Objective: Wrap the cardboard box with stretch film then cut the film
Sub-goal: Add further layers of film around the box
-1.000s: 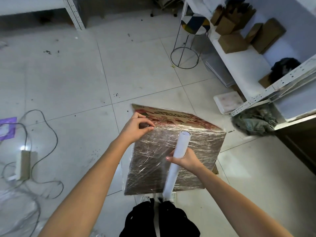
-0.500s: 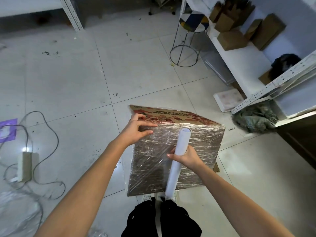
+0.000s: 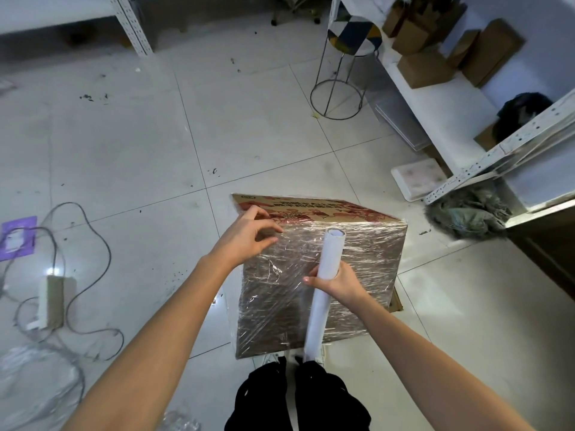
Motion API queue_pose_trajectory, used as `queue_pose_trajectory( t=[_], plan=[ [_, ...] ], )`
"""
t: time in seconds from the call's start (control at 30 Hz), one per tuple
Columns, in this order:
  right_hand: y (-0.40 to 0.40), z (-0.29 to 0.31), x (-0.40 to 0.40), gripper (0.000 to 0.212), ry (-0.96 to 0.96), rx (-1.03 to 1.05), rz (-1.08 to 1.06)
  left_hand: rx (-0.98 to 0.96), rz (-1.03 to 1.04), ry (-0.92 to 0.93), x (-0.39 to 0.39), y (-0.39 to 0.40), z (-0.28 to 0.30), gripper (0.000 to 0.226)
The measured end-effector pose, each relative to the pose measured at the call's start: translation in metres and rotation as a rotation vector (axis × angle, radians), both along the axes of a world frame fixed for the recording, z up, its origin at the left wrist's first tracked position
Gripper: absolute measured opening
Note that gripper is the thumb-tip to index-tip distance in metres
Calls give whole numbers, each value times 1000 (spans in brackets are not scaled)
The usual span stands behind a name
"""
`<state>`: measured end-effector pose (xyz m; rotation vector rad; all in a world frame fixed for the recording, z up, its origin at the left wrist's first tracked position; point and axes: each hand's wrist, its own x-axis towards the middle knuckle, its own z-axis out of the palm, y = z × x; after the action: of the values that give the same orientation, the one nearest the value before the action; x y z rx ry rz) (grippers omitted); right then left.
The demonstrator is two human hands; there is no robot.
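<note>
Left hand [image 3: 249,237] lifted off cardboard box [image 3: 320,284] top edge, fingers now spread; right hand [image 3: 337,281] clamps stretch film roll [image 3: 325,290] (near face already wrapped, on floor). Cutting likely next.

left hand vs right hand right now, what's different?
The left hand has loosely spread fingers at the upper left corner of the wrapped cardboard box; the right hand is curled round the film roll. The left hand is farther away; the right hand is nearer the body. Both are bare and over the box's filmed face.
</note>
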<state>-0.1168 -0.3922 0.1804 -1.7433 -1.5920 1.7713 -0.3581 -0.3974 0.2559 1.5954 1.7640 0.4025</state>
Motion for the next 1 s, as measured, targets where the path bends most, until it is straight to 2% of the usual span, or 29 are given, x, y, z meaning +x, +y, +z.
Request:
queue_pose_trajectory(
  t=[0.2, 0.53, 0.67, 0.8, 1.0],
  plan=[
    [2, 2, -4, 52, -4, -30, 13, 34, 105, -8, 10, 1, -2, 9],
    [7, 8, -11, 48, -5, -66, -50, 66, 86, 27, 13, 6, -2, 11],
    [4, 4, -11, 57, -10, -80, -62, 38, 73, -24, 8, 7, -6, 13],
    [1, 4, -10, 59, 7, -101, -60, -30, 63, -222, 0, 5, -6, 17],
    [0, 11, -13, 42, 28, -102, -49, -79, 18, -286, -10, 7, -4, 16]
  ],
)
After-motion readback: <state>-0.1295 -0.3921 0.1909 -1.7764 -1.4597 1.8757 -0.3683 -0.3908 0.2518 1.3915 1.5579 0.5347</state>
